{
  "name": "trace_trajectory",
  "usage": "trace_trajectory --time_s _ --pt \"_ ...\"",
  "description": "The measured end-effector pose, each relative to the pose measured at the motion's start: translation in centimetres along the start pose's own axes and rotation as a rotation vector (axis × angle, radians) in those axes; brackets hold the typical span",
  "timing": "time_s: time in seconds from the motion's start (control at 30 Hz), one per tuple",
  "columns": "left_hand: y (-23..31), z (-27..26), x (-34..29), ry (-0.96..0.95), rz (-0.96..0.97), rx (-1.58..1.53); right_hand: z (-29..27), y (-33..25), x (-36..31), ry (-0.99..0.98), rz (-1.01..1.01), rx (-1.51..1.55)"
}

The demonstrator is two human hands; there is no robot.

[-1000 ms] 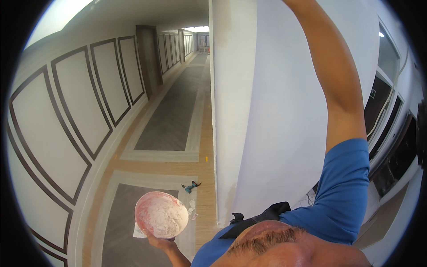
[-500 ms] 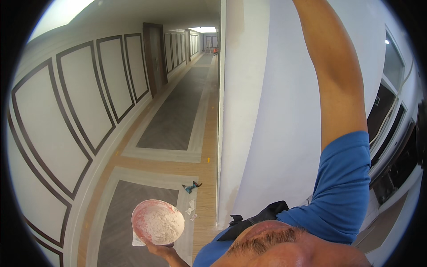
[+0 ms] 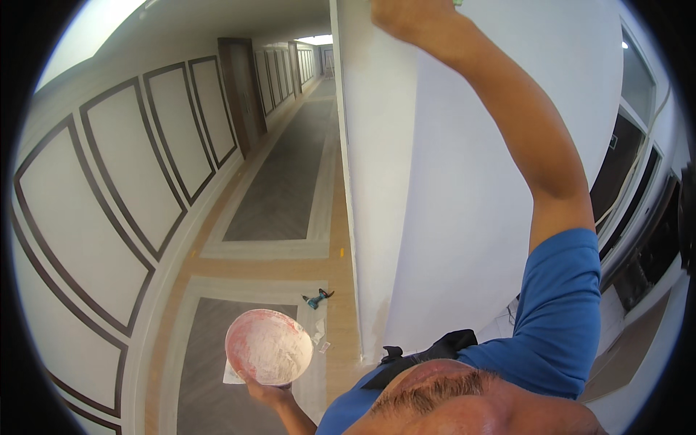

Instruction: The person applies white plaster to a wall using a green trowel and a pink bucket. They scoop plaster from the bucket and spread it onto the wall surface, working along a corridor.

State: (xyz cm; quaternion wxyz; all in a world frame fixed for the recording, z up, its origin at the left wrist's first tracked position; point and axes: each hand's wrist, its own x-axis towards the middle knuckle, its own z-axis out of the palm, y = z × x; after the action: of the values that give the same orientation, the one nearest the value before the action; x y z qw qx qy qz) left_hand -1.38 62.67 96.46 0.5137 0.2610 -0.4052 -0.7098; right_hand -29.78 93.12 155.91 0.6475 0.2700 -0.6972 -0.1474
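"What's closest to us?"

"The blue shirt (image 3: 560,293), with a black strap (image 3: 428,351) lying near the collar. Just beyond it, low down, the left hand (image 3: 270,394) holds up a pink bowl (image 3: 238,344) from below, fingers curled against its near side."

"Anything in it?"

"Whitish paste (image 3: 283,355), smeared over the inside and up toward the rim. The corner of a flat white piece (image 3: 230,375) pokes out beneath the bowl; I can't tell what it is."

"And the right hand (image 3: 417,18)?"

"Raised high, bent at the wrist, in front of the pale wall (image 3: 471,188). Its fingers run out of sight at the top, so I can't tell whether they're spread or gripping, or whether they touch the wall. A scrap of something green (image 3: 458,2) shows right beside it."

"What's on the floor past the bowl?"

"A teal and black drill (image 3: 317,299) on its side, with some pale scraps (image 3: 320,333) near it, between drill and bowl."

"And farther off?"

"The corridor stretches away: dark grey floor panels (image 3: 279,181) with light borders, a left-hand wall with brown frames (image 3: 135,163), then a brown door (image 3: 243,101). At the far end, a bright ceiling light (image 3: 315,40)."
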Motion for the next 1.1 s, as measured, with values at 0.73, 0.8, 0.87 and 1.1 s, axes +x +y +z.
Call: trace_trajectory --time_s 0.73,0.8,0.87,1.1 --pt "6.7 5.4 -3.7 -0.231 0.064 -0.134 -5.8 -11.6 -18.3 -0.375 -0.177 0.493" --pt "7.5 6.3 -4.3 -0.223 0.046 -0.138 -6.9 -10.4 -20.2 -0.245 -0.086 0.757" --pt "9.2 6.9 -5.6 -0.168 -0.031 -0.127 -7.8 -9.5 -21.4 -0.186 0.019 1.112" --pt "11.6 8.5 -5.7 -0.28 0.041 -0.139 -6.8 -13.0 -26.8 -0.367 0.453 1.891"
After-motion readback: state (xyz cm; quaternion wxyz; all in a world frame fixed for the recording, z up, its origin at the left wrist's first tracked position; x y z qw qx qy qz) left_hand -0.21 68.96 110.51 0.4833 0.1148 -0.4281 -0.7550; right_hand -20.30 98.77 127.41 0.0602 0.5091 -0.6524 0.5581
